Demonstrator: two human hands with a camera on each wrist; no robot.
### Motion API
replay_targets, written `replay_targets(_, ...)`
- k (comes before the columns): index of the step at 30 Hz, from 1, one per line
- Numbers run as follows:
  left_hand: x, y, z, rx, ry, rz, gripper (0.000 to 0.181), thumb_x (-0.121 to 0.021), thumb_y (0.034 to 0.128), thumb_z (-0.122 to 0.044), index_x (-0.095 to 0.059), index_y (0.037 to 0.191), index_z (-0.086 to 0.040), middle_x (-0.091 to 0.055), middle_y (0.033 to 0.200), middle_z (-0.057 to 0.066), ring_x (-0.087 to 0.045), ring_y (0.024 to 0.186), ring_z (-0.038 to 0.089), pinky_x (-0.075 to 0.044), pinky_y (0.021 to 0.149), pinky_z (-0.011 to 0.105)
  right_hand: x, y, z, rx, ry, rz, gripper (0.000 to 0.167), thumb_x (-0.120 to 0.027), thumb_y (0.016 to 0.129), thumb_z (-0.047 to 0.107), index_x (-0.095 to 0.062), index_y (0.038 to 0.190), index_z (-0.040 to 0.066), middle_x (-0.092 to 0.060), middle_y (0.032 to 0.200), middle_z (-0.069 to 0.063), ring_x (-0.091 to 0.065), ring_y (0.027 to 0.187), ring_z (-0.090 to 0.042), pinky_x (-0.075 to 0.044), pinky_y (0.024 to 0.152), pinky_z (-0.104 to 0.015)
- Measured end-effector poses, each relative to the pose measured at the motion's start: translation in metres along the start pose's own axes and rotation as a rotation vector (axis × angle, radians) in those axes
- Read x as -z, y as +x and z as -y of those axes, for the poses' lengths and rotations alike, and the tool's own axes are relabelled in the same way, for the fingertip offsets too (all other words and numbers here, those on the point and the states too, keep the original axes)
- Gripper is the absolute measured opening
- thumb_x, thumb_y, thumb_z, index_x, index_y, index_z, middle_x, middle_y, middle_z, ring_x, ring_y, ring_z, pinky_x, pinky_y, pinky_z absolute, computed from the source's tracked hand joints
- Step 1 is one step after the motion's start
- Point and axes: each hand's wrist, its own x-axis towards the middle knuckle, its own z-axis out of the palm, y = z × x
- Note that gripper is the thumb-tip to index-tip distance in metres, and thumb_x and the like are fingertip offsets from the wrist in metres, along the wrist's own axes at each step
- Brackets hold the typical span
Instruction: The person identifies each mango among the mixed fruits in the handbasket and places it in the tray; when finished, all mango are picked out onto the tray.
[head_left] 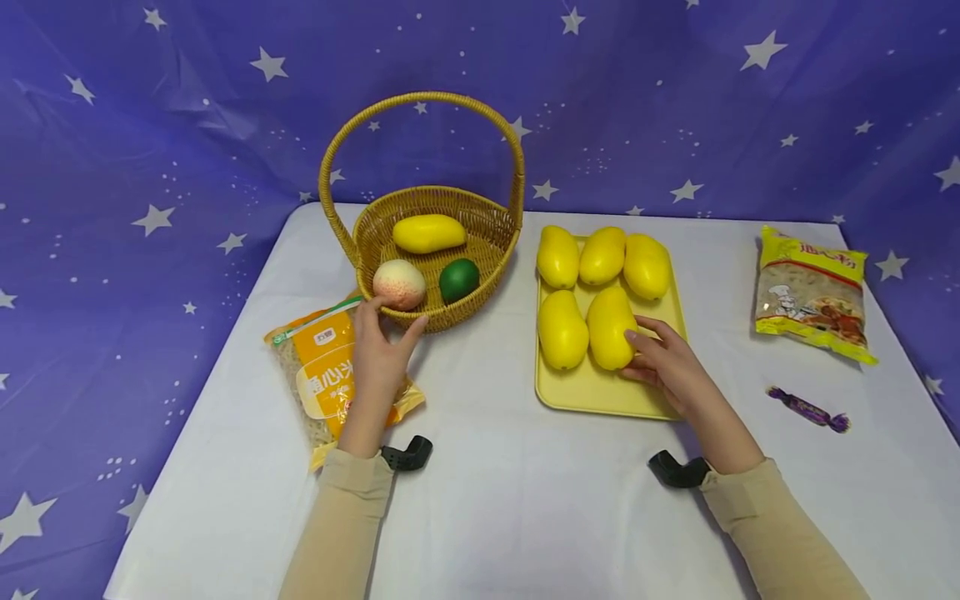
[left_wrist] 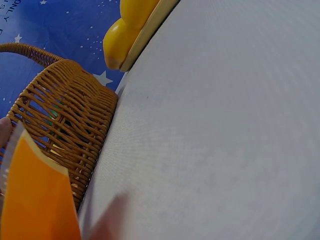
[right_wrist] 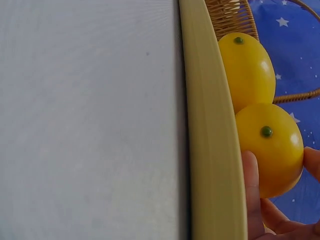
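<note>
My right hand (head_left: 663,362) holds a yellow mango (head_left: 611,329) at the front right of the group on a pale yellow tray (head_left: 600,402). In the right wrist view, its fingers and thumb lie on opposite sides of this mango (right_wrist: 270,155). Several more mangoes (head_left: 562,329) lie on the tray. My left hand (head_left: 382,354) grips the front rim of a wicker basket (head_left: 480,308), fingertips beside a peach (head_left: 400,284) and thumb outside. Inside the basket are also a mango (head_left: 429,234) and a dark green fruit (head_left: 459,281).
An orange food bag (head_left: 318,367) lies beneath my left forearm, against the basket. At the right are a yellow pasta packet (head_left: 812,292) and a purple wrapped candy (head_left: 808,410). A tall handle (head_left: 423,97) arches over the basket. Starry blue cloth (head_left: 615,108) hangs behind the white table.
</note>
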Motion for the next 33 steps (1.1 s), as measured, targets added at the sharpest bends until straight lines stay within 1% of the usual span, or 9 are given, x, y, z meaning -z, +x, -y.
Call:
replay_targets(2, 0.0, 0.0, 0.0, -0.003, -0.004, 0.003, 0.069, -0.068, 0.0819, -0.058, -0.043, 0.132, -0.017, -0.019, 0.155, 0.013, -0.013, 0.144, 0.026, -0.022, 0.112, 0.046, 0.0, 0.001, 0.0, -0.002, -0.013, -0.001, 0.075, -0.057, 0.097, 0.037, -0.017, 0.152, 0.005, -0.04, 0.13, -0.022, -0.066, 0.085, -0.014, -0.055, 0.078, -0.03)
replay_targets(6, 0.0, 0.0, -0.001, -0.02, -0.008, 0.001, 0.068, -0.068, 0.0823, -0.057, -0.043, 0.131, -0.016, -0.024, 0.152, 0.012, -0.02, 0.142, 0.025, -0.024, 0.112, 0.045, 0.0, 0.001, -0.001, 0.001, -0.035, -0.006, 0.075, -0.057, 0.097, 0.037, -0.017, 0.151, 0.004, -0.038, 0.129, -0.021, -0.066, 0.083, -0.014, -0.055, 0.078, -0.03)
replay_targets(9, 0.0, -0.001, -0.001, -0.02, -0.007, 0.004, 0.068, -0.067, 0.0825, -0.058, -0.043, 0.13, -0.016, -0.025, 0.152, 0.012, -0.02, 0.142, 0.025, -0.024, 0.112, 0.044, 0.001, 0.001, -0.001, 0.008, -0.049, -0.009, 0.076, -0.057, 0.097, 0.038, -0.017, 0.151, 0.003, -0.039, 0.128, -0.021, -0.066, 0.083, -0.015, -0.055, 0.077, -0.03)
replay_targets(13, 0.0, -0.001, -0.001, -0.011, 0.002, 0.008, 0.069, -0.067, 0.0822, -0.059, -0.042, 0.131, -0.016, -0.022, 0.153, 0.012, -0.014, 0.144, 0.026, -0.021, 0.113, 0.044, 0.0, -0.002, 0.001, 0.008, -0.082, -0.025, 0.076, -0.058, 0.096, 0.04, -0.019, 0.151, 0.004, -0.04, 0.127, -0.022, -0.066, 0.083, -0.016, -0.055, 0.078, -0.03)
replay_targets(16, 0.0, -0.001, 0.0, -0.019, 0.004, -0.001, 0.069, -0.067, 0.0823, -0.058, -0.042, 0.131, -0.016, -0.026, 0.151, 0.012, -0.017, 0.143, 0.026, -0.023, 0.112, 0.044, 0.0, -0.005, 0.004, 0.014, -0.121, -0.037, 0.075, -0.058, 0.096, 0.04, -0.02, 0.151, 0.005, -0.042, 0.125, -0.021, -0.067, 0.084, -0.016, -0.055, 0.078, -0.03)
replay_targets(22, -0.001, 0.0, 0.0, -0.041, 0.004, -0.019, 0.068, -0.068, 0.0823, -0.057, -0.043, 0.131, -0.016, -0.035, 0.141, 0.01, -0.034, 0.133, 0.025, -0.031, 0.108, 0.043, 0.005, -0.014, 0.007, 0.074, -0.211, -0.033, 0.072, -0.056, 0.098, 0.033, -0.018, 0.151, 0.001, -0.047, 0.12, -0.021, -0.068, 0.085, -0.015, -0.055, 0.077, -0.03)
replay_targets(27, -0.002, 0.001, 0.0, -0.035, 0.011, -0.014, 0.067, -0.068, 0.0821, -0.058, -0.044, 0.13, -0.017, -0.034, 0.145, 0.01, -0.027, 0.139, 0.025, -0.028, 0.11, 0.043, 0.009, -0.025, 0.015, 0.143, -0.286, -0.067, 0.07, -0.056, 0.099, 0.032, -0.02, 0.149, 0.0, -0.049, 0.119, -0.02, -0.068, 0.085, -0.016, -0.056, 0.074, -0.031)
replay_targets(29, -0.002, 0.001, -0.001, -0.03, 0.012, -0.014, 0.067, -0.068, 0.0818, -0.059, -0.044, 0.13, -0.018, -0.032, 0.147, 0.009, -0.023, 0.141, 0.024, -0.027, 0.111, 0.044, 0.009, -0.027, 0.02, 0.172, -0.289, -0.082, 0.068, -0.056, 0.098, 0.03, -0.021, 0.149, 0.0, -0.05, 0.115, -0.016, -0.068, 0.084, -0.017, -0.056, 0.074, -0.032)
replay_targets(33, -0.001, 0.001, 0.0, -0.025, 0.015, -0.017, 0.068, -0.067, 0.0817, -0.059, -0.043, 0.13, -0.017, -0.032, 0.147, 0.01, -0.024, 0.141, 0.025, -0.028, 0.11, 0.044, 0.009, -0.029, 0.03, 0.221, -0.286, -0.097, 0.066, -0.057, 0.099, 0.026, -0.023, 0.148, -0.001, -0.05, 0.11, -0.009, -0.069, 0.083, -0.017, -0.056, 0.072, -0.031)
